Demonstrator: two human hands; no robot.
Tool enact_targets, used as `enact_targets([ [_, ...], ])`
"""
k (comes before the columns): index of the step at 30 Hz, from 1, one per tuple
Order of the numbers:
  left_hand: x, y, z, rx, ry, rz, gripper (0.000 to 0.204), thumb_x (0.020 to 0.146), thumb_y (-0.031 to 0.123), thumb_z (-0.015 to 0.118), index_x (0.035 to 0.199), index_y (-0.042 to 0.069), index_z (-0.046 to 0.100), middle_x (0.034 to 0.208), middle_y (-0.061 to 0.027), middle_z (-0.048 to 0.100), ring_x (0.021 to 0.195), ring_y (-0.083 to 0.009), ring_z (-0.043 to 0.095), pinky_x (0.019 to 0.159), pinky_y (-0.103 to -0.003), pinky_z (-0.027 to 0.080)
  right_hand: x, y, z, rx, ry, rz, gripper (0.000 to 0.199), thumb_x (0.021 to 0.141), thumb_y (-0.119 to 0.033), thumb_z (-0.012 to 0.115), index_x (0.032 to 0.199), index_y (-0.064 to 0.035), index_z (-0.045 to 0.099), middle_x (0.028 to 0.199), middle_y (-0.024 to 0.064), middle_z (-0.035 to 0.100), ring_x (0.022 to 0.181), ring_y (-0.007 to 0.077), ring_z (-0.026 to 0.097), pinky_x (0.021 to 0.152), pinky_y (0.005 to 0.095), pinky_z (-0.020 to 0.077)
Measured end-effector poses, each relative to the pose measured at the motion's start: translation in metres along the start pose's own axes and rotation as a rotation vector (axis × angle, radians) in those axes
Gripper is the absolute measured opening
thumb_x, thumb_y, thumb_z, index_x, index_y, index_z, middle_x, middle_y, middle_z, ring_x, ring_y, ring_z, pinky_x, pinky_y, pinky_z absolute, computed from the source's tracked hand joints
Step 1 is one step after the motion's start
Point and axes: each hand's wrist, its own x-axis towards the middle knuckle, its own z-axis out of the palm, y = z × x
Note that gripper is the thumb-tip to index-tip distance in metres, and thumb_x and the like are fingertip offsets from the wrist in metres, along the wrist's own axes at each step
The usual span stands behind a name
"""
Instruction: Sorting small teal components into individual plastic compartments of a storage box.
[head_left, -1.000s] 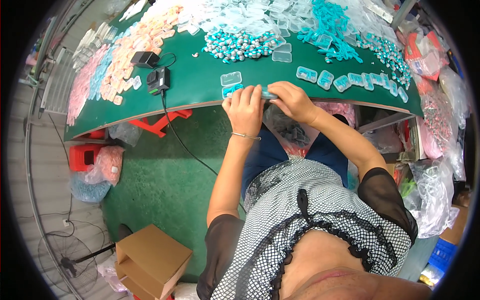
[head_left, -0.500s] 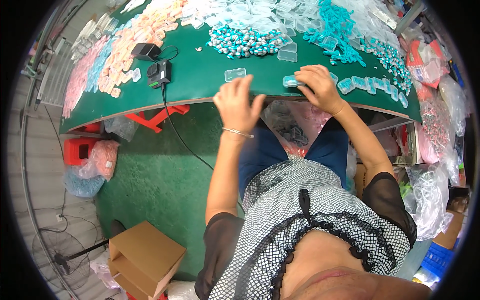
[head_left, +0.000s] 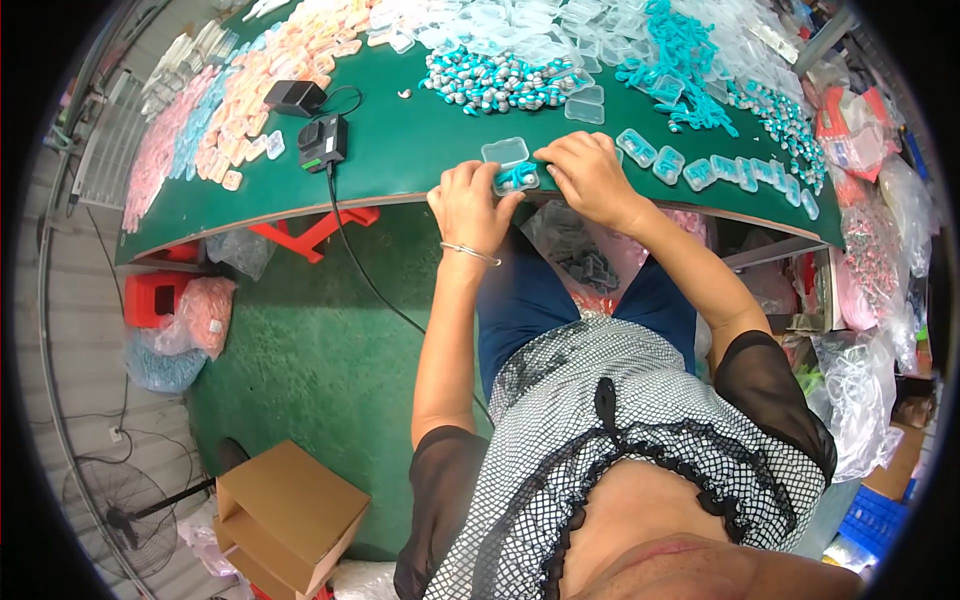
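Clock readings are from the centre of the head view, 12 at the top. At 10 o'clock on the green counter (head_left: 400, 150) I log pink pieces (head_left: 155, 170), then a strip of light-blue pieces (head_left: 205, 130). Between 10 and 11: a broad spread of peach-coloured cases (head_left: 265, 110). At 7, low down, an open cardboard box (head_left: 300, 490). At 10:30, a black device (head_left: 322, 145) with its cable running over the counter's near edge.

At 12 I read the left hand (head_left: 468, 208): grip narrow, fingers and thumb about the left side of a clear case (head_left: 505, 152). Farther out at 12, a heap of turquoise-and-grey pieces (head_left: 495, 85). The clear case sits just past 12, close to the near edge, lid folded open on the far side, turquoise contents (head_left: 517, 177) in the base.

At 1:30, the right hand (head_left: 597, 180): fingertips at the case's right side, grip narrow; I cannot tell whether it pinches anything. Beyond it, past 1, a turquoise heap (head_left: 680, 45). From 1:30 round past 2, a row of filled cases (head_left: 699, 173).
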Motion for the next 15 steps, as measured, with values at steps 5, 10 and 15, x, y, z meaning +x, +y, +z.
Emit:
enact_targets([
  [5,-0.001,0.012,0.010,0.003,0.050,-0.030,0.046,0.059,0.027,0.080,0.098,0.013,0.061,0.098,-0.0048,0.059,0.096,-0.0248,0.052,0.079,-0.041,0.035,-0.013,-0.003,0.003,-0.118,0.099,-0.032,0.019,0.078,-0.008,0.060,0.096,-0.0103,0.064,0.089,0.0023,0.060,0.091,0.0213,0.056,0.085,0.0408,0.0331],
  [10,-0.001,0.014,0.014,-0.005,0.059,-0.032,0.046,0.060,0.028,0.080,0.098,0.012,0.061,0.098,-0.0051,0.059,0.096,-0.0250,0.052,0.079,-0.040,0.034,-0.014,-0.010,-0.005,-0.085,0.143,-0.044,0.018,0.076,-0.011,0.064,0.094,-0.0128,0.065,0.087,0.0011,0.060,0.088,0.0192,0.056,0.087,0.0418,0.0317],
  [15,-0.002,0.016,0.016,-0.010,0.070,-0.026,0.044,0.061,0.028,0.079,0.098,0.012,0.061,0.098,-0.0046,0.059,0.096,-0.0249,0.052,0.079,-0.041,0.034,-0.009,-0.005,0.001,-0.069,0.096,-0.036,0.014,0.075,-0.015,0.067,0.089,-0.0144,0.065,0.086,-0.0002,0.060,0.087,0.0177,0.056,0.086,0.0416,0.0316],
])
